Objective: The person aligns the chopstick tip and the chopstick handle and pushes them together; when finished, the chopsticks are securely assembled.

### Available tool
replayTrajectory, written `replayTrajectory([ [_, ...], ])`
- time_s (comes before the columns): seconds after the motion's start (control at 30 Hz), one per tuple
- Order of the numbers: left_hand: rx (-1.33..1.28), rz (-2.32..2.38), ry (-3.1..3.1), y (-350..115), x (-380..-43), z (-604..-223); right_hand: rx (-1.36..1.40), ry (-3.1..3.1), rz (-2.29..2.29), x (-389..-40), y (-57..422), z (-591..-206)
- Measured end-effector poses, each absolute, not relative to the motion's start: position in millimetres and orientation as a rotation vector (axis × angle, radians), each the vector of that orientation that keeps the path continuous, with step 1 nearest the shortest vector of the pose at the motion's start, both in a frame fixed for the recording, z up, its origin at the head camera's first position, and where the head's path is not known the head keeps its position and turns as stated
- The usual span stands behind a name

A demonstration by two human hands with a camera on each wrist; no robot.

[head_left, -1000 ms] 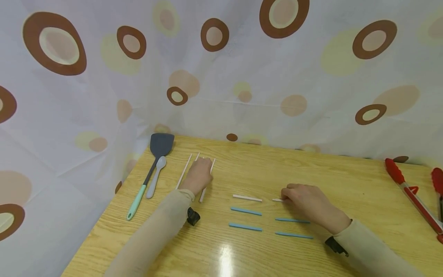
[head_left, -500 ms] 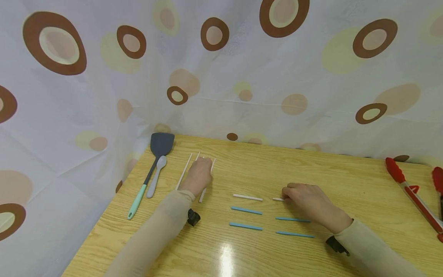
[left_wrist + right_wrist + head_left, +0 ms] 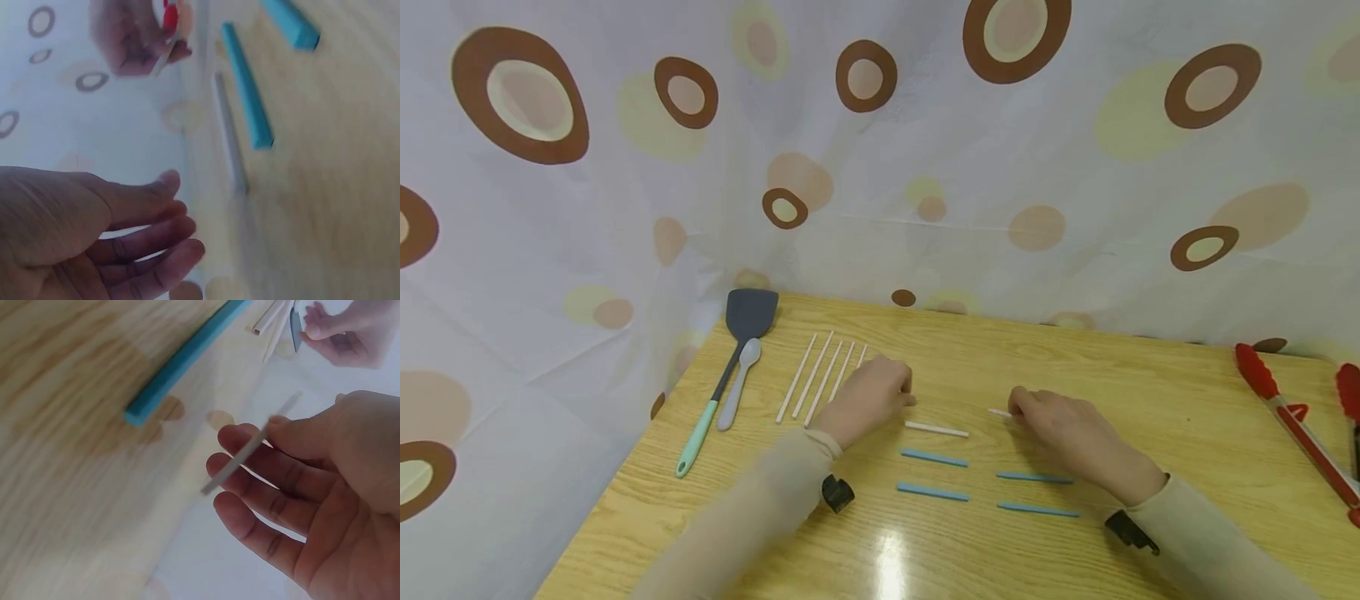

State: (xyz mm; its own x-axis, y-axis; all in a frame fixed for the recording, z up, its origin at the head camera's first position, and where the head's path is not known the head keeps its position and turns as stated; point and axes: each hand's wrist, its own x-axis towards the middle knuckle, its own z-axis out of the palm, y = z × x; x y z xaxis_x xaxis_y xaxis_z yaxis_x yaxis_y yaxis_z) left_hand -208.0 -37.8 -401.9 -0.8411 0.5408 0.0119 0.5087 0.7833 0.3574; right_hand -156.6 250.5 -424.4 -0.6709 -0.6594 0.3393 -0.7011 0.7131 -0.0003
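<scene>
My left hand (image 3: pixel 871 398) hovers between the row of long white sticks (image 3: pixel 799 377) and a short white stick (image 3: pixel 936 429) on the table. Its fingers are loosely bent and hold nothing in the left wrist view. Between thumb and fingertips, my right hand (image 3: pixel 1063 429) pinches another thin white stick (image 3: pixel 240 459), whose left end pokes out past the fingers in the head view. Two blue sticks (image 3: pixel 934 457) lie below the short white one. Two more blue sticks (image 3: pixel 1037 507) lie below the right hand, one partly covered by it.
A dark spatula (image 3: pixel 751 312) with a mint handle and a pale grey spoon (image 3: pixel 739 383) lie at the table's left edge. Red-tipped tongs (image 3: pixel 1300 433) and another red-headed utensil (image 3: pixel 1348 392) are at the right. A patterned curtain (image 3: pixel 880 167) hangs behind the wooden table (image 3: pixel 820 542).
My left hand has moved right, off the long white sticks, uncovering more of them. My right hand has shifted slightly up and away with its white stick. The blue sticks stay put.
</scene>
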Motion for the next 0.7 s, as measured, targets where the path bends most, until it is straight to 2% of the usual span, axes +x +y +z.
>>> replayTrajectory([
  [0.17,1.039,0.442,2.816,-19,-197,-410,1.117,-2.49,0.2,-160,248,-425],
  [0.7,1.16,0.151,2.843,-3,-198,-423,1.147,-2.443,0.251,-161,242,-417],
])
